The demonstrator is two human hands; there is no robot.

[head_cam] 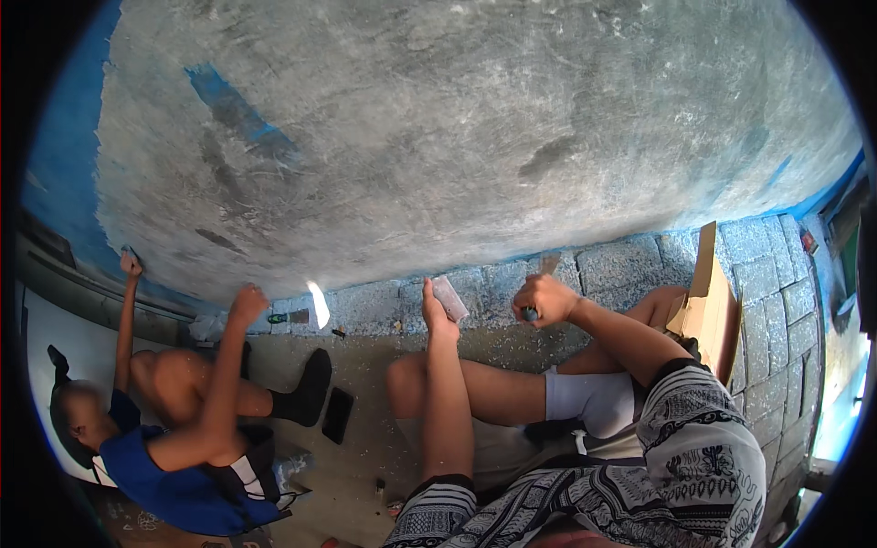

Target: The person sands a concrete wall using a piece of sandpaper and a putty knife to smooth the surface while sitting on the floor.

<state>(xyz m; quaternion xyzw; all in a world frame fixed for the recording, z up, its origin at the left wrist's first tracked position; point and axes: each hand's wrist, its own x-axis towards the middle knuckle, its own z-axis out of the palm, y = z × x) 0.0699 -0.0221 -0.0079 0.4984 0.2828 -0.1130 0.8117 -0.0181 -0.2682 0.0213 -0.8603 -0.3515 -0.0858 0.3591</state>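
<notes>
My left hand holds a flat rectangular block, pinkish grey and perhaps a sharpening stone, tilted in front of the wall's foot. To its right, my right hand is closed around the dark handle of a scraper. The scraper's thin blade points away from me towards the wall; my fist hides most of the handle. Block and blade are apart. Before me rises a bare grey wall, with blue paint remnants at upper left and more blue along its edges.
At left, a seated person reaches to the wall with a small tool. A second scraper and a smartphone lie on the floor. A cardboard box stands at right. Paint flakes cover the paving blocks.
</notes>
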